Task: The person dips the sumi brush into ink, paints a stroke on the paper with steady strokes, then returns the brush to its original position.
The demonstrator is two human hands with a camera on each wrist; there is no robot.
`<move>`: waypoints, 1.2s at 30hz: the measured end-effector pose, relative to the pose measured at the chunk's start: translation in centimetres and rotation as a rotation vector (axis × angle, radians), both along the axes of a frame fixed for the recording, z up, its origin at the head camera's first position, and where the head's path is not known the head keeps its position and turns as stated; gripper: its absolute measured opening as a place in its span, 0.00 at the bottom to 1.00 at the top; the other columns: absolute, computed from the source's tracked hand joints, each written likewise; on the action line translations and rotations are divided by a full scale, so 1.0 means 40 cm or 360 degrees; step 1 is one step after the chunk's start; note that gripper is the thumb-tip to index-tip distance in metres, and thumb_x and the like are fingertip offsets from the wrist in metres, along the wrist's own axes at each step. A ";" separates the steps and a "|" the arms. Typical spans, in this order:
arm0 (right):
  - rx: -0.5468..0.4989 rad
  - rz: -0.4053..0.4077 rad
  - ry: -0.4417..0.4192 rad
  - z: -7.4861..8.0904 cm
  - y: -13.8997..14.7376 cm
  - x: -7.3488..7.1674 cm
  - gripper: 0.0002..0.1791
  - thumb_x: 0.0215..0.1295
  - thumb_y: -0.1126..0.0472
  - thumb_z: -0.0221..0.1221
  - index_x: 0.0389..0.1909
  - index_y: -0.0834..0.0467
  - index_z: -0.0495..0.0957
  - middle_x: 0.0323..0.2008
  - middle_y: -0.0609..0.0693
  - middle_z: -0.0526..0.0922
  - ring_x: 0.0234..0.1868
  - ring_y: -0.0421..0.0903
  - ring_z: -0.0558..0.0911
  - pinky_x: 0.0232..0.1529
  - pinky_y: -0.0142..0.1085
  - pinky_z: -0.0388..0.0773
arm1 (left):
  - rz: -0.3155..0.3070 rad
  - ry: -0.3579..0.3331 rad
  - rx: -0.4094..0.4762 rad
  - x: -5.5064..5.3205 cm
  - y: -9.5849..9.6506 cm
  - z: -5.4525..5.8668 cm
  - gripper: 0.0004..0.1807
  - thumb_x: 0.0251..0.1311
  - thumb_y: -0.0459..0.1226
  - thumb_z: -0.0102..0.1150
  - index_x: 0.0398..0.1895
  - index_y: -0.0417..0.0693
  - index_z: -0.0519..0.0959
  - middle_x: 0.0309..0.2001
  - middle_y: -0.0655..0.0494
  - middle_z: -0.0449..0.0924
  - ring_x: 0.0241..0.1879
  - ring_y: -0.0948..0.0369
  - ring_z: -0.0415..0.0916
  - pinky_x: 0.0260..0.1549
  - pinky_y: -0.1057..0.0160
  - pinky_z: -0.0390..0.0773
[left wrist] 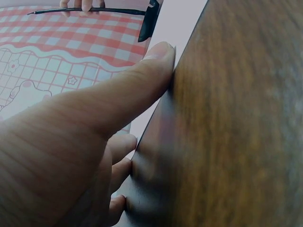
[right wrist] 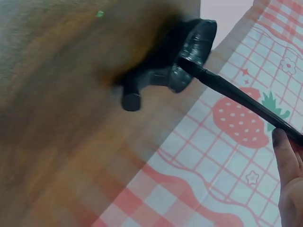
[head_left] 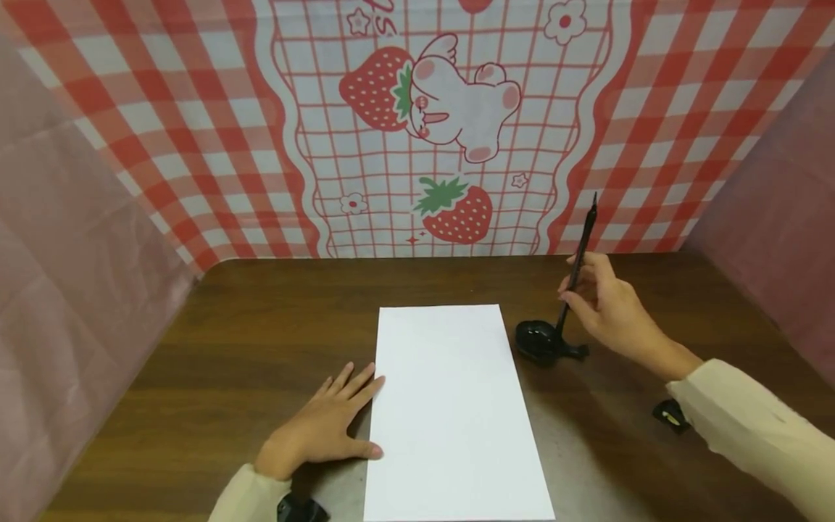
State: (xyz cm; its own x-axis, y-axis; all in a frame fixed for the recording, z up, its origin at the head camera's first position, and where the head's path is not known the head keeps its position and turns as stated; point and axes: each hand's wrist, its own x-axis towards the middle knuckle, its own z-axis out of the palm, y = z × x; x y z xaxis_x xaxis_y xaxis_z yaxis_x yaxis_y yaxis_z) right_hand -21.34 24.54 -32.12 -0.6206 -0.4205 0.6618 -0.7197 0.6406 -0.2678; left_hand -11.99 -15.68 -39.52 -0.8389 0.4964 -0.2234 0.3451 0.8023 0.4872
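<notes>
A white sheet of paper (head_left: 450,413) lies lengthwise on the brown table. Its left edge is touched by the thumb and fingertips of my left hand (head_left: 326,420), whose fingers are spread; the left wrist view shows the thumb (left wrist: 147,71) on the paper's margin. My right hand (head_left: 607,304) pinches a slim black writing brush (head_left: 579,250) between thumb and fingers. The brush slants upward, its lower end down in a small black ink dish (head_left: 538,341) with a short handle, right of the paper. The dish hides the bristles.
A red-and-white checked cloth with strawberries (head_left: 457,214) hangs behind the table's far edge. Pinkish cloth (head_left: 85,290) covers both sides. Dark wood tabletop (head_left: 261,326) surrounds the paper, and a greyish surface (head_left: 574,471) shows beside its lower part.
</notes>
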 end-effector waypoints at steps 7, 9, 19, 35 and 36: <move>-0.0027 -0.0027 -0.0009 0.001 -0.008 -0.004 0.33 0.49 0.81 0.64 0.55 0.69 0.60 0.33 0.55 0.81 0.31 0.36 0.77 0.17 0.22 0.63 | -0.0004 -0.0004 0.0000 0.001 0.001 0.001 0.55 0.49 0.66 0.60 0.76 0.54 0.50 0.77 0.52 0.41 0.75 0.42 0.34 0.68 0.34 0.41; -0.0016 -0.0033 -0.0019 -0.008 -0.006 -0.003 0.33 0.49 0.81 0.64 0.56 0.69 0.60 0.33 0.55 0.81 0.30 0.38 0.78 0.19 0.21 0.65 | -0.0006 -0.0006 0.0001 0.001 0.002 0.000 0.55 0.49 0.66 0.60 0.76 0.54 0.50 0.77 0.52 0.40 0.75 0.42 0.33 0.68 0.34 0.41; 0.0000 -0.0100 0.0023 -0.012 0.012 0.003 0.32 0.48 0.80 0.65 0.54 0.69 0.61 0.31 0.55 0.81 0.29 0.40 0.80 0.21 0.21 0.66 | 0.0002 -0.0008 0.0008 0.002 0.002 0.000 0.55 0.49 0.65 0.60 0.76 0.53 0.50 0.77 0.52 0.40 0.75 0.42 0.33 0.68 0.34 0.41; 0.0005 -0.0126 -0.0020 0.001 0.013 0.006 0.30 0.50 0.79 0.64 0.53 0.68 0.61 0.32 0.54 0.81 0.30 0.36 0.79 0.21 0.21 0.67 | 0.0000 -0.0003 0.0007 0.001 -0.001 0.000 0.55 0.49 0.65 0.60 0.76 0.54 0.50 0.77 0.52 0.41 0.75 0.41 0.34 0.67 0.34 0.42; 0.0007 -0.0131 -0.0013 0.002 0.014 0.007 0.30 0.50 0.80 0.64 0.53 0.68 0.61 0.31 0.54 0.81 0.30 0.37 0.79 0.21 0.21 0.67 | 0.0000 -0.0003 0.0007 0.001 -0.001 0.000 0.55 0.49 0.66 0.60 0.76 0.54 0.50 0.77 0.52 0.41 0.75 0.42 0.34 0.67 0.34 0.42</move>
State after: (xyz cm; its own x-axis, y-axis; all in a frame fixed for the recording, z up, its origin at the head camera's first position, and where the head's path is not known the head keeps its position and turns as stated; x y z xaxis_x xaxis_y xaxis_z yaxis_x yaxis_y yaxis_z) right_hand -21.04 25.10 -32.02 -0.6588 -0.3707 0.6546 -0.6622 0.6987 -0.2707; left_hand -11.93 -15.71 -39.50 -0.8384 0.4974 -0.2229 0.3442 0.8002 0.4911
